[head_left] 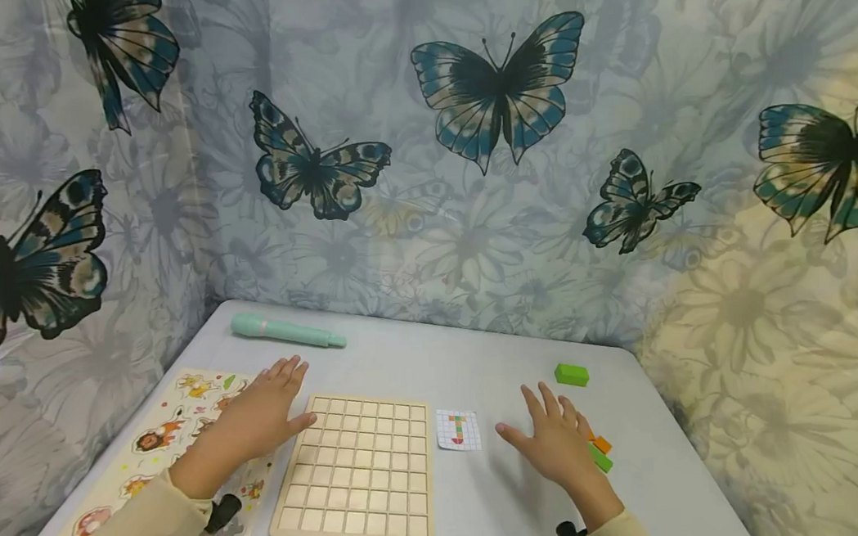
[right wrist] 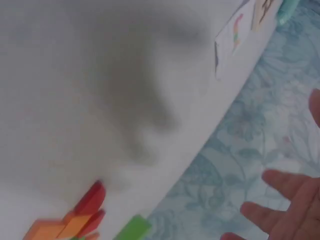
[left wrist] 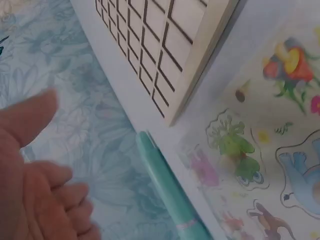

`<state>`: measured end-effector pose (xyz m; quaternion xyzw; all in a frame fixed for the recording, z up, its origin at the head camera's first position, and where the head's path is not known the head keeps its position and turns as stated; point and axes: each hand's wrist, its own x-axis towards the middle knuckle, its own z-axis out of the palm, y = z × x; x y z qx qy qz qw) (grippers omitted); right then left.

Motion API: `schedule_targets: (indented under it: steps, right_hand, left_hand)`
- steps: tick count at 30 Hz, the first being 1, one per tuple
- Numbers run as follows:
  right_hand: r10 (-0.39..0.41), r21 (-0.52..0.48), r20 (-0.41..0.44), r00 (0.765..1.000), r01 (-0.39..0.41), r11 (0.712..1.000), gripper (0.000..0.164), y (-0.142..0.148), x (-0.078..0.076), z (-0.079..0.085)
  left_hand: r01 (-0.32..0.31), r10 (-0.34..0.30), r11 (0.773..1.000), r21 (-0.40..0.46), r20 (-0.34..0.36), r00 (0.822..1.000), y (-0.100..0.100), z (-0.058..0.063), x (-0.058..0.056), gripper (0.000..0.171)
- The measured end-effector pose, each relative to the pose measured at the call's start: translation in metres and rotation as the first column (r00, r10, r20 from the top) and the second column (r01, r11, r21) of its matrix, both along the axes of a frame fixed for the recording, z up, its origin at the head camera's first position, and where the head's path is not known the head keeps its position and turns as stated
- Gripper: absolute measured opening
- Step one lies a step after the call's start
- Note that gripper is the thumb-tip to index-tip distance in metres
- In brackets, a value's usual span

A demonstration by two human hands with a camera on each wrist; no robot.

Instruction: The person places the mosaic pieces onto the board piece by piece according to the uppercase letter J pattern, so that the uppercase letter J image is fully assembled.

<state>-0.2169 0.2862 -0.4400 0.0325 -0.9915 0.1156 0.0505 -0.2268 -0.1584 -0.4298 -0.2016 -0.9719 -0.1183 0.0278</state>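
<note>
A wooden grid board (head_left: 360,461) lies flat on the white table, its square cells bare. My left hand (head_left: 264,405) hovers at its upper left, fingers straight and thumb spread toward the board's edge, holding nothing. My right hand (head_left: 553,441) is held above the table right of a small pattern card (head_left: 458,429), fingers spread and holding nothing; its shadow falls on the table. The card shows a coloured figure on a grid. Partly hidden behind the right hand are orange blocks (head_left: 602,444) and a green block (head_left: 600,457); red pieces (right wrist: 91,202) show beside them in the right wrist view.
An animal puzzle board (head_left: 127,459) lies along the left, partly under my left forearm. A mint-green stick-shaped object (head_left: 289,331) lies at the back left. Another green block (head_left: 571,374) sits at the back right. Butterfly-patterned fabric (head_left: 427,243) rises behind the table.
</note>
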Motion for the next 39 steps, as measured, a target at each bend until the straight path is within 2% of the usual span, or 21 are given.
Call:
schedule_targets:
  steps: [2, 4, 6, 9, 13, 19, 24, 29, 36, 39]
  right_hand:
    - [0.023, 0.019, 0.005, 1.000, -0.023, 1.000, 0.079, -0.006, -0.006, -0.005]
    - [0.046, 0.054, 0.021, 0.999, -0.047, 0.997, 0.068, -0.013, -0.013, -0.010]
    - [0.062, 0.084, 0.049, 0.997, -0.066, 0.994, 0.059, -0.021, -0.020, -0.014]
    - [0.067, 0.136, 0.088, 0.994, -0.078, 0.988, 0.051, -0.030, -0.029, -0.020]
    - [0.056, 0.158, 0.119, 0.991, -0.075, 0.985, 0.048, -0.037, -0.037, -0.026]
    - [0.050, 0.183, 0.100, 0.994, -0.068, 0.981, 0.049, -0.038, -0.042, -0.034]
    - [0.048, 0.211, 0.088, 0.995, -0.066, 0.975, 0.051, -0.035, -0.045, -0.035]
    - [0.026, 0.206, 0.113, 0.993, -0.049, 0.977, 0.052, -0.026, -0.046, -0.036]
    - [0.018, 0.189, 0.121, 0.992, -0.041, 0.981, 0.053, -0.011, -0.044, -0.041]
    - [0.018, 0.180, 0.127, 0.992, -0.040, 0.983, 0.054, -0.006, -0.045, -0.043]
  left_hand:
    - [0.037, -0.036, 0.999, -0.003, 0.105, 0.994, 0.002, -0.004, -0.007, 0.086]
    - [0.065, -0.062, 0.998, -0.006, 0.194, 0.979, 0.004, -0.010, -0.012, 0.087]
    - [0.089, -0.077, 0.995, -0.038, 0.242, 0.967, 0.005, -0.018, -0.017, 0.088]
    - [0.132, -0.102, 0.985, -0.111, 0.240, 0.965, 0.007, -0.031, -0.022, 0.090]
    - [0.167, -0.121, 0.971, -0.172, 0.249, 0.961, 0.010, -0.042, -0.026, 0.088]
    - [0.193, -0.136, 0.965, -0.177, 0.290, 0.947, 0.017, -0.039, -0.028, 0.087]
    - [0.220, -0.166, 0.956, -0.193, 0.264, 0.950, 0.017, -0.035, -0.029, 0.091]
    - [0.234, -0.188, 0.949, -0.212, 0.217, 0.958, 0.019, -0.037, -0.029, 0.089]
    - [0.209, -0.167, 0.969, -0.135, 0.267, 0.949, 0.028, -0.044, -0.025, 0.094]
    - [0.204, -0.167, 0.972, -0.118, 0.264, 0.950, 0.034, -0.048, -0.026, 0.094]
